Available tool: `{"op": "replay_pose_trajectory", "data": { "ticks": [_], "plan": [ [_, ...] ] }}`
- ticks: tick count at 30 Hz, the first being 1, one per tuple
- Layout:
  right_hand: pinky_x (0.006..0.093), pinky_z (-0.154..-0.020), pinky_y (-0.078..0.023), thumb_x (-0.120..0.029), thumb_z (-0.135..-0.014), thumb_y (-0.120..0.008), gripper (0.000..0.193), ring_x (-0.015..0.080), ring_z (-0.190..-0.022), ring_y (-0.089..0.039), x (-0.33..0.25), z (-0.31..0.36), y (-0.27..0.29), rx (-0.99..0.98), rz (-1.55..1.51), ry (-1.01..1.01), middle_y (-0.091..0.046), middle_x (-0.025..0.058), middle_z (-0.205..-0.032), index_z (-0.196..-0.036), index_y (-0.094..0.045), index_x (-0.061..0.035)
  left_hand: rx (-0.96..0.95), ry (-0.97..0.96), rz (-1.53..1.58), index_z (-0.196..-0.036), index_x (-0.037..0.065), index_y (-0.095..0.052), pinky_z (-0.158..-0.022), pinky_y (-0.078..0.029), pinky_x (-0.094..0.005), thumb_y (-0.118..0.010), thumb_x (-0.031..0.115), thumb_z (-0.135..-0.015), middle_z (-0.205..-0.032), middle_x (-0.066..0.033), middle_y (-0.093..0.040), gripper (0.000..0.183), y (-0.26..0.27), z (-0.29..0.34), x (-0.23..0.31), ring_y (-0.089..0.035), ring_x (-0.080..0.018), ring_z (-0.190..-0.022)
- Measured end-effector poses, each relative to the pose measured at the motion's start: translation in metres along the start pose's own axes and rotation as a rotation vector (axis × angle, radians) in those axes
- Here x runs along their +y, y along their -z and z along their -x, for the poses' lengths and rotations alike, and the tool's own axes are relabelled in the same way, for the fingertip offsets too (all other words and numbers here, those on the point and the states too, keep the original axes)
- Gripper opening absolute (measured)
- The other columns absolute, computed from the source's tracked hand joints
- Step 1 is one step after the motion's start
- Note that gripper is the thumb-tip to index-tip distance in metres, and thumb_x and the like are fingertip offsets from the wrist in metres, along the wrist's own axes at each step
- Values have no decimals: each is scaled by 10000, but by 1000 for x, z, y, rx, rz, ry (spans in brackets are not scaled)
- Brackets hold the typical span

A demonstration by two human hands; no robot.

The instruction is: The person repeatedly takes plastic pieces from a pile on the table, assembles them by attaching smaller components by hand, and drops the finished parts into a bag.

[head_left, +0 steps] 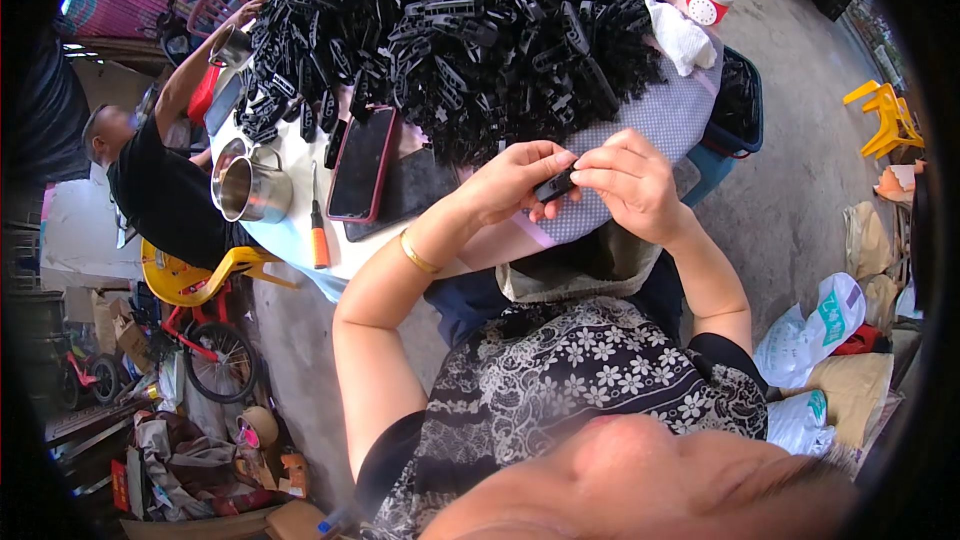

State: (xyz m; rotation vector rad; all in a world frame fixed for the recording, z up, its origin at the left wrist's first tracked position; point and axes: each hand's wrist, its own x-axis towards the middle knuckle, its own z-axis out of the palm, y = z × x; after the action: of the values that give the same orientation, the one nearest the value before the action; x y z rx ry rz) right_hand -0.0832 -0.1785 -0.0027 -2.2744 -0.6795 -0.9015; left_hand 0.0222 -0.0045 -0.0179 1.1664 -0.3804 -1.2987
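Note:
Both hands meet over the near edge of the table. Between them is a small black plastic part (555, 186), long and narrow, of the same look as the ones on the table. My left hand (518, 180) grips it with thumb and fingers. My right hand (630, 185) pinches at its upper right end; whether a second small piece sits in those fingertips is hidden. Just beyond my hands rises a large heap of black plastic parts (470, 40), some with grey faces. Below my hands an open greyish bag (580, 282) hangs over my lap.
Left of my hands lie a phone with a red case (362, 165), a dark flat slab (420, 190), an orange-handled screwdriver (319, 235) and a metal cup (262, 190). A co-worker (165, 175) sits at the left. A red-and-white cup (706, 2) and white cloth (680, 35) stand far right.

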Motion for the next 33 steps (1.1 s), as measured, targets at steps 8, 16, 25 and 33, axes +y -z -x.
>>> {"op": "replay_pose_trajectory", "data": {
  "ticks": [8, 16, 25, 33],
  "plan": [
    [294, -631, -506, 4, -626, -667, 232, 215, -774, -563, -3, 9, 2, -36, 119, 24, -630, 43, -848, -855, -659, -38, -76, -87, -236, -1149, -66, -527, -663, -539, -246, -642, 142, -850, -910, -115, -642, 382, 3, 8, 4, -623, -125, -738],
    [301, -652, -520, -93, -742, -715, 337, 259, -760, -654, -13, 26, -2, -107, -223, -540, -656, 161, -957, -1039, -608, 23, 120, -543, -874, -1096, -21, -588, -730, -514, -335, -655, 39, -723, -958, -214, -643, 384, -19, 8, -11, -656, -294, -869],
    [316, -637, -505, -141, -686, -757, 296, 247, -710, -643, -21, 33, 43, -367, -310, -524, -666, 134, -839, -926, -653, -3, 321, -648, -1052, -1075, 37, -604, -806, -489, -318, -629, -13, -746, -1024, -126, -618, 334, -11, 24, 26, -608, -220, -902],
    [322, -531, -465, -197, -733, -729, 208, 246, -561, -579, 0, 36, 20, -235, -75, -328, -617, 83, -705, -851, -658, -41, 942, -933, -1762, -968, 60, -612, -850, -446, -373, -570, -53, -701, -1010, -94, -595, 292, 70, 6, 43, -540, -290, -967]
  ]
}}
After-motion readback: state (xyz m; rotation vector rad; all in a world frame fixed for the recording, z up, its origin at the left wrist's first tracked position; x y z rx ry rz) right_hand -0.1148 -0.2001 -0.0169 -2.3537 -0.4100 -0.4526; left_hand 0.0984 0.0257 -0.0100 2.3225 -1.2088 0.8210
